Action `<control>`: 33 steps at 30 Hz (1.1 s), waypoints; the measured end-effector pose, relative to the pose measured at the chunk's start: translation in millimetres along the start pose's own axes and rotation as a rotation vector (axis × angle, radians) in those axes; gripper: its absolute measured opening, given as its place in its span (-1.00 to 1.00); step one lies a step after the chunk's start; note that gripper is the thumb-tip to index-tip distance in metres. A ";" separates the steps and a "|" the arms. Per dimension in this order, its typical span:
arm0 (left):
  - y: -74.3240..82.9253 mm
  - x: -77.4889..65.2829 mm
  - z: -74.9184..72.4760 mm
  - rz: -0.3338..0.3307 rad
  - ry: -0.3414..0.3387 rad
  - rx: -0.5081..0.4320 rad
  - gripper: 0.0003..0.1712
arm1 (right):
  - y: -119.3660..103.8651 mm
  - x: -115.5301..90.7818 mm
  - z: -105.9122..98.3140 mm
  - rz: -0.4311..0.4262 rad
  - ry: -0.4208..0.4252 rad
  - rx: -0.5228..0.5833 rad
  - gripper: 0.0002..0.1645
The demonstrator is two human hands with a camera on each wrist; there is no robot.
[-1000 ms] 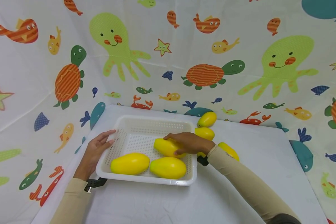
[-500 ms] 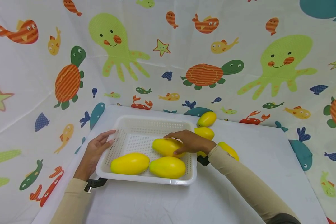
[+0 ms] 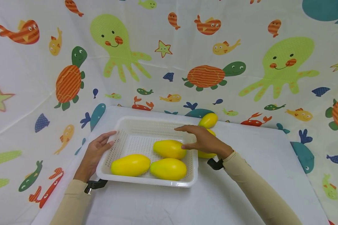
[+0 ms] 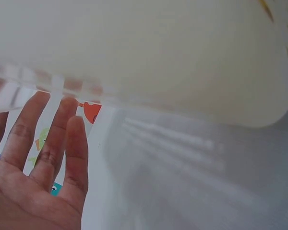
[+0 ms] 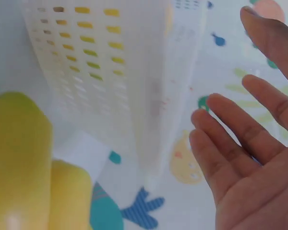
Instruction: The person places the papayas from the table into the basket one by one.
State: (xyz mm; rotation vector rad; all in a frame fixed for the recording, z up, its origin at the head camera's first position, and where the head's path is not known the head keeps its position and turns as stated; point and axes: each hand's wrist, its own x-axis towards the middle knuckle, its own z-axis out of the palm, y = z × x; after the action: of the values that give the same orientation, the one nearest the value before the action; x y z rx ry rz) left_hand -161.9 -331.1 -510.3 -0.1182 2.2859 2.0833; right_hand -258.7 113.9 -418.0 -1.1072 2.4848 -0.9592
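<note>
A white perforated plastic basket (image 3: 145, 178) sits on the table, with three yellow papayas inside. Two of them, the left papaya (image 3: 130, 165) and the right papaya (image 3: 168, 168), lie along the near wall; a third papaya (image 3: 169, 149) is just behind the right one. My left hand (image 3: 93, 153) rests at the basket's left wall, fingers extended; in the left wrist view the fingers (image 4: 77, 158) reach up to the rim. Over the right rim, my right hand (image 3: 208, 140) is spread and holds nothing, its thumb near the third papaya. Its fingers look straight in the right wrist view.
More papayas lie on the white-covered table right of the basket: a back papaya (image 3: 208, 120) and others partly hidden by my right hand, such as a nearer papaya (image 3: 206, 154). A sea-animal print curtain (image 3: 157, 68) hangs behind the table and at its sides.
My right hand has let go of the third papaya, which now lies in the basket, and has drawn back rightward over the rim with its fingers spread. The left hand stays put.
</note>
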 end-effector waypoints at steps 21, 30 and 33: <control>-1.3 0.7 -0.8 0.010 -0.004 -0.003 -0.31 | 18.9 -78.3 -44.3 0.147 0.371 -0.120 0.00; -0.4 0.7 -0.1 -0.013 -0.003 -0.020 -0.29 | 42.3 -113.4 -36.8 0.279 0.438 -0.122 0.04; -0.2 0.0 -0.1 -0.022 0.002 -0.020 -0.28 | 48.9 -123.1 -33.4 0.315 0.449 -0.105 0.02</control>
State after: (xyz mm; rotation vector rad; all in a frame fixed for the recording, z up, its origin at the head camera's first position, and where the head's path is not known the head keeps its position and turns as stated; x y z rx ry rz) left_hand -161.9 -331.2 -510.6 -0.1463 2.2543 2.0971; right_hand -218.8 244.0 -429.3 -0.5354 2.9749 -1.0831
